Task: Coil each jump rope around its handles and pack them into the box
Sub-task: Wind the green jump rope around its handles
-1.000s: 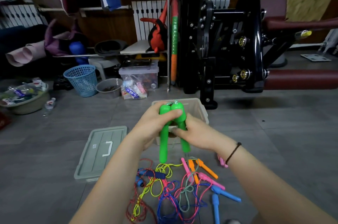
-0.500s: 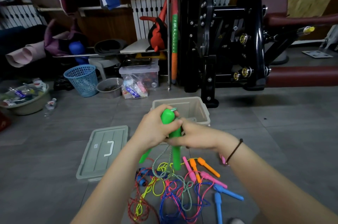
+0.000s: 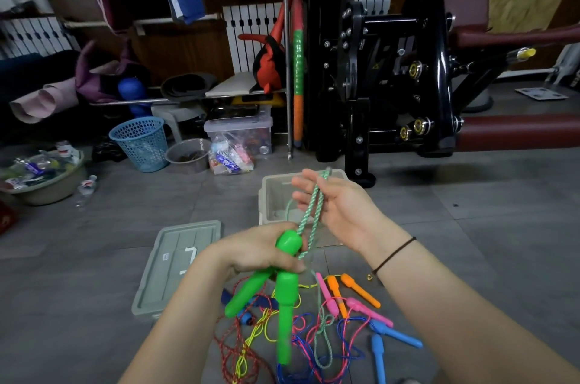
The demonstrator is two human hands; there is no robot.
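Hovering before the box (image 3: 269, 195), left hand (image 3: 260, 250) grips green handles (image 3: 286, 289), right hand (image 3: 340, 206) holds their rope (image 3: 309, 215).

The pair of bright green plastic jump-rope handles (image 3: 286, 305) looks smooth and glossy; their green-and-white twisted cord (image 3: 306, 214) is rough, braided fibre. The pale grey plastic box (image 3: 265, 195) and the grey tiled floor (image 3: 470, 242) are matt.

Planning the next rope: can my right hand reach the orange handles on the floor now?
Probably not yet: the right hand holds the green rope taut; the orange handles lie uncovered just below that wrist.
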